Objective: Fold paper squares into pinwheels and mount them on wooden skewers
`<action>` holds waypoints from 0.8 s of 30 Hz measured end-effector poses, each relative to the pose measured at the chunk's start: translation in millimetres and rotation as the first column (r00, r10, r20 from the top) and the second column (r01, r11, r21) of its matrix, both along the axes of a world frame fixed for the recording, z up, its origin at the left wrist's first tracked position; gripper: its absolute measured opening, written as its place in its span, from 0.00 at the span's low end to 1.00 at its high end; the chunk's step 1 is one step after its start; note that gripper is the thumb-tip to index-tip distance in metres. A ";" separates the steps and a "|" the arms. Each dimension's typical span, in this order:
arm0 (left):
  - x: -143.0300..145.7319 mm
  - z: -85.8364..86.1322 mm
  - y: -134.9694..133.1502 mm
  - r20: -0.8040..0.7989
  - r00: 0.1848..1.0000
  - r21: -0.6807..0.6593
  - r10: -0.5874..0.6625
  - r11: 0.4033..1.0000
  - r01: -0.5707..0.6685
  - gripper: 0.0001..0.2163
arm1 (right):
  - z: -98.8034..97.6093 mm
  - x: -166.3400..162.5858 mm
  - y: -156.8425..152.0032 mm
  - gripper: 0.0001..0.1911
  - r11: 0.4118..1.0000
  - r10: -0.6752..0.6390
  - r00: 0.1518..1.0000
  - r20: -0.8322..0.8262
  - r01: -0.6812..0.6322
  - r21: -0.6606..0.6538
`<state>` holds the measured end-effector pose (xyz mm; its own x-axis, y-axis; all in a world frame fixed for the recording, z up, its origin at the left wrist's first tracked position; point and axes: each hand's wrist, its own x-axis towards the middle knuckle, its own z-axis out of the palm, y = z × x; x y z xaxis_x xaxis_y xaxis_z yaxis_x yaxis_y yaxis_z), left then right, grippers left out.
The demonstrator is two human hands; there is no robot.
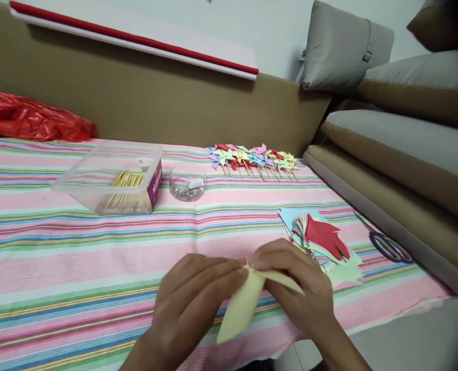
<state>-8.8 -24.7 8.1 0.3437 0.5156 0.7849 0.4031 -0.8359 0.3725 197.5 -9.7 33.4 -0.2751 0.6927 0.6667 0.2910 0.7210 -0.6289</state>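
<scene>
A pale yellow paper piece (241, 309) is pinched between both my hands just above the striped cloth near its front edge. My left hand (190, 304) grips it from the left with closed fingers. My right hand (298, 291) pinches its top corner from the right. Just right of my right hand lies a fanned stack of coloured paper squares (323, 242), red on top. Farther back, a row of finished paper pinwheels on sticks (254, 157) lies on the cloth.
A clear plastic box (108, 178) with wooden sticks and a small clear cup of pins (186, 186) stand at the back. Scissors (387, 245) lie at the cloth's right edge. A red plastic bag (31, 118) sits far left. Sofa cushions (399, 139) rise to the right.
</scene>
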 end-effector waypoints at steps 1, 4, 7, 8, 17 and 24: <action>-4.7 2.1 -3.5 -0.052 0.999 0.020 -0.013 1.000 0.014 0.20 | 3.7 -0.2 -2.8 0.09 0.998 0.024 1.000 0.019 -0.025 0.060; -10.7 2.8 -13.0 -0.091 0.996 0.054 0.001 0.999 0.004 0.18 | 10.9 -2.6 -8.6 0.10 0.991 0.052 0.997 0.056 -0.059 0.124; -5.0 1.2 -21.4 0.012 0.996 0.020 0.094 0.995 -0.094 0.14 | 13.1 -4.6 -11.0 0.09 0.989 0.049 0.997 0.058 -0.056 0.139; -2.3 1.8 -24.1 0.044 0.991 0.003 0.129 0.992 -0.129 0.14 | 13.5 -4.8 -11.6 0.09 0.988 0.045 0.997 0.057 -0.053 0.146; -0.7 17.7 -36.0 0.059 0.991 -0.152 0.117 0.983 -0.107 0.14 | 13.1 -3.8 -18.2 0.09 0.983 0.057 0.997 0.049 -0.064 0.170; -10.2 7.3 -24.3 -0.013 0.999 0.030 0.031 0.999 -0.031 0.18 | 10.3 -2.0 -22.0 0.11 0.981 0.044 0.996 0.074 -0.057 0.183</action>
<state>-19.0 -49.1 15.3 0.3385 0.5030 0.7953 0.4340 -0.8333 0.3423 195.5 -31.7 43.6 -0.3564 0.5430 0.7603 0.2893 0.8379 -0.4628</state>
